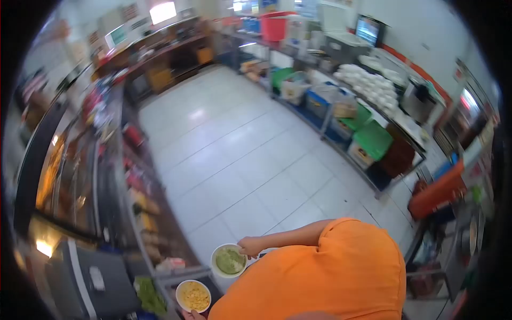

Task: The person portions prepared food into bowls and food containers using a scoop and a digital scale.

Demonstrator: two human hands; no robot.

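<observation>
My right hand [250, 248] is closed on the rim of a white bowl [214, 265] holding a green mash or dip. Lower in the view, my left hand [193, 315] shows only in part, its fingers at the rim of a second white bowl [179, 302]. Yellow pieces of food, perhaps corn or egg, fill this second bowl. Both bowls are close together in front of my orange shirt [320, 272]. The rest of my left arm is hidden by the shirt.
On the left runs a glass-fronted display counter [160, 213], with a grey box [93, 282] and a green cloth-like item [149, 295] near me. Across the tiled floor [240, 160], a metal shelf table [325, 120] carries many white items [368, 85], crates and a red bucket [273, 26].
</observation>
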